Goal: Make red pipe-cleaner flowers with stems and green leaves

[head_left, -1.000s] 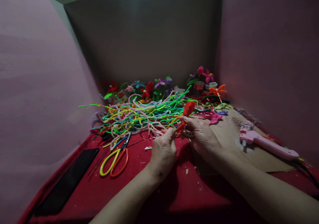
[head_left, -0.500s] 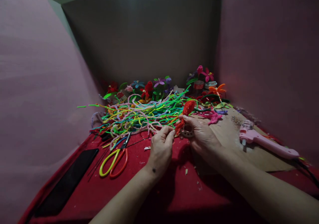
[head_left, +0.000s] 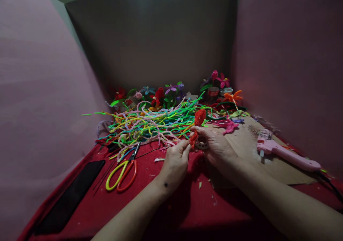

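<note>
red fuzzy piece (head_left: pixel 200 118) now tipped more upright | mid-scene, near side of stem pile (head_left: pixel 154 121) | my left hand (head_left: pixel 176 161) pinches its lower end | my right hand (head_left: pixel 218 145) pinches higher, holed ring (head_left: pixel 201 146) alongside | still being worked, i judge

scissors (head_left: pixel 121 176) with one yellow and one red handle loop lie on a red cloth (head_left: pixel 107 212), a flat black object (head_left: pixel 71 196) to their left. behind them spreads a heap of many-coloured fuzzy stems (head_left: pixel 152 121), with fuzzy flowers (head_left: pixel 158 94) beyond. at the right, a pink glue gun (head_left: pixel 291 154) rests on brown cardboard (head_left: pixel 248 142); an orange flower (head_left: pixel 233 96) stands near its far edge.
</note>
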The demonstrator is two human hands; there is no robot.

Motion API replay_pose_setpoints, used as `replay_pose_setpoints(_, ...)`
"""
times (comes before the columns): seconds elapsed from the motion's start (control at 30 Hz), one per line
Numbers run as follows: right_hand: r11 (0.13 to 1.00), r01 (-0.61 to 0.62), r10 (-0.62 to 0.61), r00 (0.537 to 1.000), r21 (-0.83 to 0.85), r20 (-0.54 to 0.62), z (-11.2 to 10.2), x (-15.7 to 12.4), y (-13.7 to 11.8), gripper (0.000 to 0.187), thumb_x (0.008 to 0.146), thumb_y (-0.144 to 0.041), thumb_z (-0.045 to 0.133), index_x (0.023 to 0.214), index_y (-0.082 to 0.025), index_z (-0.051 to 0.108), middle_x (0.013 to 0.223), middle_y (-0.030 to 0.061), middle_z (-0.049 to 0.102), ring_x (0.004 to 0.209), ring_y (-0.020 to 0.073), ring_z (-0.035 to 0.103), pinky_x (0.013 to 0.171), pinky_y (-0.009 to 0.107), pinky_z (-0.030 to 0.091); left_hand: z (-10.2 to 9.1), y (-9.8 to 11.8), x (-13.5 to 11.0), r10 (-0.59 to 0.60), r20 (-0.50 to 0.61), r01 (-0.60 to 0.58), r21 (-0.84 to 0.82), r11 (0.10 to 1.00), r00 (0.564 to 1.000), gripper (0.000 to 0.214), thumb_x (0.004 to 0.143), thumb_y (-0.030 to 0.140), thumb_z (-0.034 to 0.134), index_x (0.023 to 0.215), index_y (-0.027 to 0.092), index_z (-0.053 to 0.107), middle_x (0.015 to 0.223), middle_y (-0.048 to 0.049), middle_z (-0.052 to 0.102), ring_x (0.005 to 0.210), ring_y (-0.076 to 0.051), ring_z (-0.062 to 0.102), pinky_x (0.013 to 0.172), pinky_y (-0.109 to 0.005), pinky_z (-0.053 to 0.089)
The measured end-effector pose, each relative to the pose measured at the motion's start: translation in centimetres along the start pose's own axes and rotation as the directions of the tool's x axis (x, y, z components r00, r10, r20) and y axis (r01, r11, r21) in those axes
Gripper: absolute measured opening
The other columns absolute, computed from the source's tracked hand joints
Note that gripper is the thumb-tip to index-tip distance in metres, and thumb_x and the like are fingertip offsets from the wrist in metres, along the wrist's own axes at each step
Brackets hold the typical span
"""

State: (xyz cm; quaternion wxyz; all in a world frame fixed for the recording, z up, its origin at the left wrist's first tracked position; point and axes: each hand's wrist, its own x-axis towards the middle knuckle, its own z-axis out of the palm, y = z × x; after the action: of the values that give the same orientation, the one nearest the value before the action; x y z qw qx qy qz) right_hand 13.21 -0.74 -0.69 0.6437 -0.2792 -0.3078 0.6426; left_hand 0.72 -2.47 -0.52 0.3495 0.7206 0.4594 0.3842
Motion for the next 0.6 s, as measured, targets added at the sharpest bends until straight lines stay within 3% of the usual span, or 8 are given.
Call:
replay_pose_setpoints(0.33,0.998,-0.039,0.041,0.999,-0.043,0.035,-0.41,0.06,0.19,0.015,0.065,-0.029,0.066,0.069,-0.015,0.066,0.053,-0.0007,0.059,0.041,0.0095,0.049,0.038,0.022,0.034,-0.34,0.55,0.06,-0.134,0.17,0.162,-0.164,0.973,0.976,0.021,0.078,0.028,0.044,0.063,0.016,0.05,0.049,0.0069,0.031,0.044,-0.007,0.023,0.046,-0.02,0.023)
replay_pose_setpoints(0.6,0.999,-0.037,0.038,0.998,-0.014,0.042,-0.61,0.2,0.41,0.013,0.066,-0.028,0.066,0.069,-0.015,0.066,0.056,-0.001,0.062,0.044,0.0089,0.049,0.041,0.022,0.033,-0.02,0.37,-0.65,0.059,0.054,-0.063,0.087,0.994,0.997,0.022,0.084,0.023,0.041,0.072,0.017,0.059,0.056,0.0025,0.048,0.05,-0.009,0.039,0.051,-0.021,0.03)
